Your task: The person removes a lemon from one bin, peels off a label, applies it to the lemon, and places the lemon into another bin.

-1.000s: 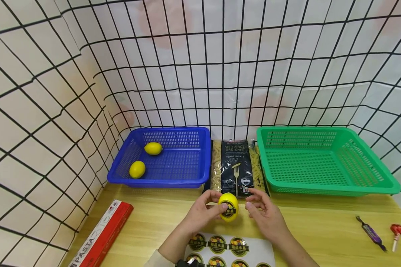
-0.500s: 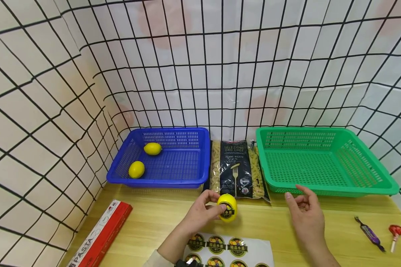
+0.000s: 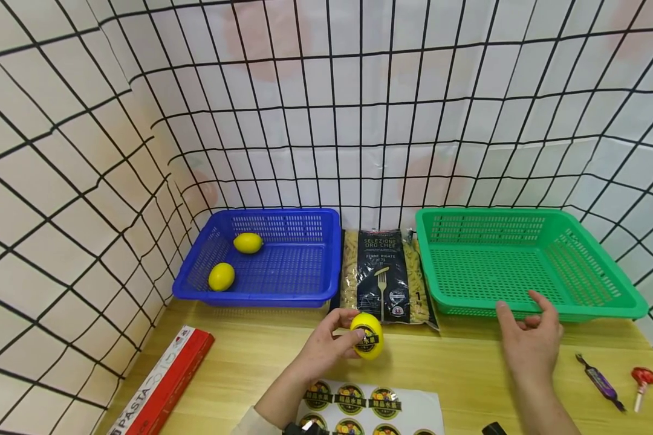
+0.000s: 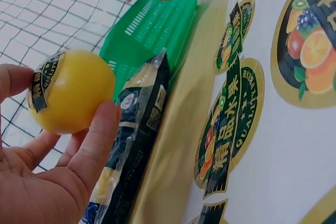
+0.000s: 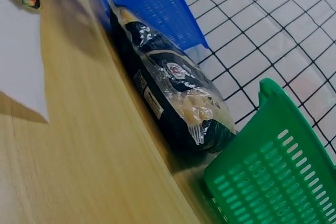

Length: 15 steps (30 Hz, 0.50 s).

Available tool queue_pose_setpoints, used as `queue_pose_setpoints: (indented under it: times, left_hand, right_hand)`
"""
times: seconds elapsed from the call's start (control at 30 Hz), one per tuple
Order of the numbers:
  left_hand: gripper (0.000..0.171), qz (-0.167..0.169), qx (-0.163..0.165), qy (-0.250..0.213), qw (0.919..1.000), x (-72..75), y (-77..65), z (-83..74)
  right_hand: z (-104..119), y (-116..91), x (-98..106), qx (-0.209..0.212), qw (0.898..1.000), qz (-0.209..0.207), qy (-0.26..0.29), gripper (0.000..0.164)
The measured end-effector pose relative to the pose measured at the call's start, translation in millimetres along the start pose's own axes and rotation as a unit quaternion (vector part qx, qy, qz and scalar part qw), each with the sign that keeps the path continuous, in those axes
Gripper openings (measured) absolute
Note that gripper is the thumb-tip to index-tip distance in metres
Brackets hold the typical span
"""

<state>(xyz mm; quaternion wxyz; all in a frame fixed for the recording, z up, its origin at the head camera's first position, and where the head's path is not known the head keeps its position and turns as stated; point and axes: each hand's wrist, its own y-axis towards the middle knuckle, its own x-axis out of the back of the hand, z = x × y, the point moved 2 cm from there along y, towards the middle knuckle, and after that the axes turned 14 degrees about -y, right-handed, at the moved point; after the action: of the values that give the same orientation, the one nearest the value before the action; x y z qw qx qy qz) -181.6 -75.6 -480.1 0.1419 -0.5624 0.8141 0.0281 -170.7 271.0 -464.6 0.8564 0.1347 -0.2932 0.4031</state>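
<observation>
In the head view my left hand (image 3: 323,345) holds a yellow lemon (image 3: 373,347) above the table. A dark round fruit sticker (image 3: 366,338) is on the lemon's side, with my thumb over it. The left wrist view shows the lemon (image 4: 79,95) between thumb and fingers. My right hand (image 3: 533,341) is at the front rim of the green basket (image 3: 468,305), fingers loosely bent and holding nothing; whether it touches the rim I cannot tell. Below the left hand lies a white sheet of stickers (image 3: 421,408). Two more lemons sit in the blue basket (image 3: 283,297), one being the nearer lemon (image 3: 221,277).
A bag of penne (image 3: 383,278) lies between the baskets. The red and white pasta box (image 3: 165,380) is at the left, while a wrapped candy (image 3: 600,382) and a red lollipop (image 3: 643,377) lie at the right. Black wire grid (image 3: 361,121) stands behind and at both sides.
My right hand has moved away from the lemon, rightward to the green basket's front rim. The left hand keeps holding the lemon nearly in place.
</observation>
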Motion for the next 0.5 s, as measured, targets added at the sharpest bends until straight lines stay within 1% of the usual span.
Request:
queue_pose_setpoints:
  times: [0.17, 0.37, 0.5]
  left_hand:
    - [0.047, 0.001, 0.002, 0.005, 1.0000, -1.4, 0.0, -2.6]
    - [0.044, -0.001, -0.001, -0.021, 0.9998, -5.2, 2.4, -6.3]
    - [0.047, 0.008, -0.010, -0.033, 0.9994, -8.5, 4.7, -11.3]
  right_hand:
    - [-3, 5, -3, -0.017, 1.000, 0.009, -0.002, 0.069]
    - [-9, 11, -8, -0.019, 0.999, -0.004, 0.031, 0.069]
    - [-11, 12, -13, -0.020, 0.999, -0.013, 0.046, 0.069]
